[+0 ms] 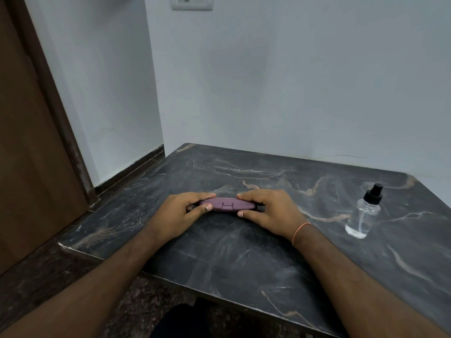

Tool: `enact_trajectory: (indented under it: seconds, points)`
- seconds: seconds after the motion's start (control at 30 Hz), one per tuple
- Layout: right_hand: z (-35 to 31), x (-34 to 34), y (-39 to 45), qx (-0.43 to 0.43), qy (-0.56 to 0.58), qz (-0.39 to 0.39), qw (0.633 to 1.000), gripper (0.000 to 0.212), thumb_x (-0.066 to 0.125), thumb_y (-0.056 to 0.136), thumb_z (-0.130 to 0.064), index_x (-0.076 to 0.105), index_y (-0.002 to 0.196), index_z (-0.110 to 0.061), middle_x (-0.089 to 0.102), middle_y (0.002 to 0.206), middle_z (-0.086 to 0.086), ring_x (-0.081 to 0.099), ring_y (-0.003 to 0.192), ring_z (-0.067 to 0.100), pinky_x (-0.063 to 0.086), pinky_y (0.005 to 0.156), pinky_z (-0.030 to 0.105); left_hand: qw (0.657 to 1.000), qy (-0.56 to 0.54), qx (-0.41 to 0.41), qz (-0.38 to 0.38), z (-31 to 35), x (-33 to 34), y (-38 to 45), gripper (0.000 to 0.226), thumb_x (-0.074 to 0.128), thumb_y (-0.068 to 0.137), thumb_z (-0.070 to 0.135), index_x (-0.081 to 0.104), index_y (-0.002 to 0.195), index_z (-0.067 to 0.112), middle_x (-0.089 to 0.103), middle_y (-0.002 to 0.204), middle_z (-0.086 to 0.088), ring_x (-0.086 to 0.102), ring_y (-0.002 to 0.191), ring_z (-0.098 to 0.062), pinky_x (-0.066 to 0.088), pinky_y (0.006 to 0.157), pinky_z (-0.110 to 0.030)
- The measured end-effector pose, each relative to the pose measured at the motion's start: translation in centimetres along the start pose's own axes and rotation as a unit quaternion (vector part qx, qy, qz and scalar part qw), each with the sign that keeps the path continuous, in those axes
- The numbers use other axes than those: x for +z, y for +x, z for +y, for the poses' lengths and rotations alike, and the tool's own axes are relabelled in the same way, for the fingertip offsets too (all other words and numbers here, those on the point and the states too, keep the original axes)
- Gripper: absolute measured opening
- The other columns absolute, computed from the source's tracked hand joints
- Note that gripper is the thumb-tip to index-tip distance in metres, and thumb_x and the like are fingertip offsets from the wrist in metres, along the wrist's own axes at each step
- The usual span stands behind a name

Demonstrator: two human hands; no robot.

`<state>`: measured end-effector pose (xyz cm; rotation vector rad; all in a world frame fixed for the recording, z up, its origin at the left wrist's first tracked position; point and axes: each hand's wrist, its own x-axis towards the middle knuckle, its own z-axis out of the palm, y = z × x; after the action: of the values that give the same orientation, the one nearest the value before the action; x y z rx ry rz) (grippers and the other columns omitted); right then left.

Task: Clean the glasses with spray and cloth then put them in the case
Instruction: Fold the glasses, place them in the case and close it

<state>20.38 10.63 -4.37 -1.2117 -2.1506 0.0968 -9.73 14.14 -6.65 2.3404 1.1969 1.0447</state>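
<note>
Gripping a closed mauve glasses case (227, 204) from both ends, the two hands meet over the middle of the dark marble table (244, 252). The left hand (180, 213) curls round the case's left end, its fingers laid over the far edge and its thumb pressed against the near side, the thumbnail facing up. The right hand (271, 211) mirrors it on the other end, fingers hooked over the top and thumb tucked against the near edge, with a thin orange thread band (299, 232) round its wrist. The case lies flat and lengthwise across the view, resting on or just above the tabletop; which of the two cannot be told. Its hinge side faces the camera, showing a small hinge at the centre, and the lid is shut, so nothing inside it can be seen. A dark end of the case peeks out past each palm. Both bare forearms reach in from the lower corners. Well apart to the right, near the table's edge, stands a clear spray bottle (362, 215) with a black pump top, upright and holding clear liquid. Behind the table rise pale walls meeting in a corner, a wall socket (191, 2) high up, and a brown door (29, 142) at the left.
</note>
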Motion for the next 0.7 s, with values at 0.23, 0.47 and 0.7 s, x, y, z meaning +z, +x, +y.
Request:
enact_trajectory:
  seconds: [0.23, 0.47, 0.7]
  points:
    - [-0.5, -0.4, -0.1, 0.028, 0.031, -0.022, 0.999, 0.041, 0.086, 0.090, -0.044, 0.078, 0.127, -0.028, 0.080, 0.118, -0.014, 0.074, 0.108, 0.004, 0.059, 0.099, 0.033, 1.000, 0.006, 0.008, -0.015, 0.4, -0.2, -0.1, 0.041, 0.075, 0.102, 0.036, 0.071, 0.143, 0.035, 0.071, 0.131, 0.024, 0.062, 0.109, 0.022, 0.047, 0.089, -0.001]
    - [-1.1, -1.8, -0.9, 0.041, 0.008, -0.064, 0.997, 0.036, 0.088, 0.089, -0.035, 0.078, 0.122, -0.029, 0.077, 0.129, -0.011, 0.070, 0.117, 0.009, 0.053, 0.105, 0.031, 0.997, 0.011, 0.037, -0.060, 0.9, -0.6, -0.5, 0.054, 0.088, 0.090, 0.042, 0.071, 0.140, 0.034, 0.070, 0.137, 0.020, 0.066, 0.121, 0.004, 0.052, 0.102, -0.014]
    - [-1.2, -4.3, -4.6, 0.108, 0.030, -0.075, 0.991, 0.076, 0.093, 0.083, -0.034, 0.055, 0.149, -0.035, 0.073, 0.134, -0.017, 0.064, 0.126, -0.005, 0.046, 0.105, 0.013, 0.995, -0.057, 0.015, -0.081, 3.1, 1.9, -0.6, 0.077, 0.098, 0.079, 0.032, 0.062, 0.147, 0.038, 0.071, 0.130, 0.020, 0.064, 0.121, 0.000, 0.043, 0.095, -0.003]
